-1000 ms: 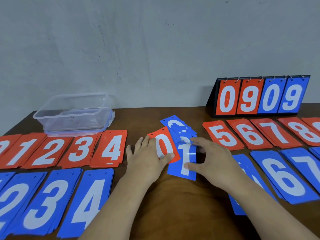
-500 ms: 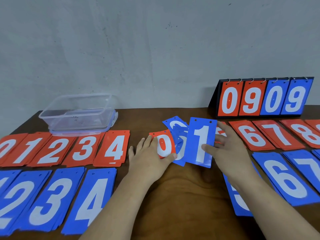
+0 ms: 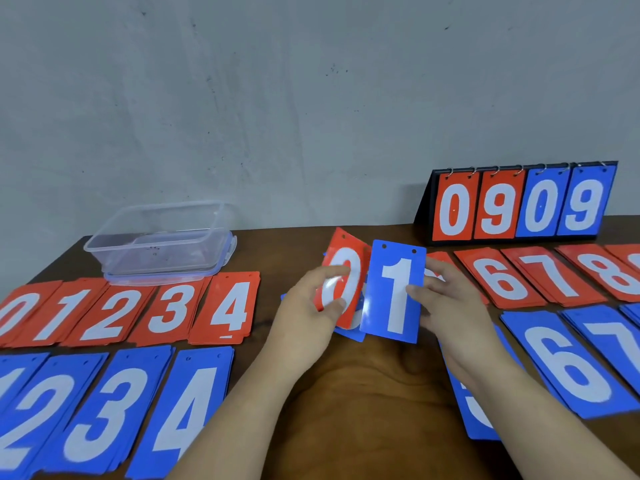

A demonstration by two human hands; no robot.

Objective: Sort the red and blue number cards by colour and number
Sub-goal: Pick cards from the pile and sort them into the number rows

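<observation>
Table of dark brown wood, spread under everything, bare just below both wrists. Blue piles 1 to 4 far left of the fingers and nearer the camera. Blue piles 6 and 7 right of them, with a blue 5 pile partly hidden under the right forearm. Red piles 0 to 4 in a row left of the fingers; red piles 6, 7 and 8 just right of them. Scoreboard stand reading 0909, upright beyond and right of the fingers, against the wall. Clear plastic box beyond and well left. Left hand above the table's middle, its fingers and thumb pinching the red 0 card by the left edge, card tilted. Right hand beside it, thumb on the face and fingers behind the right edge, gripping the blue 1 card upright, its left edge overlapping the red 0 card. Small loose heap of blue cards just beneath both held cards, mostly hidden.
</observation>
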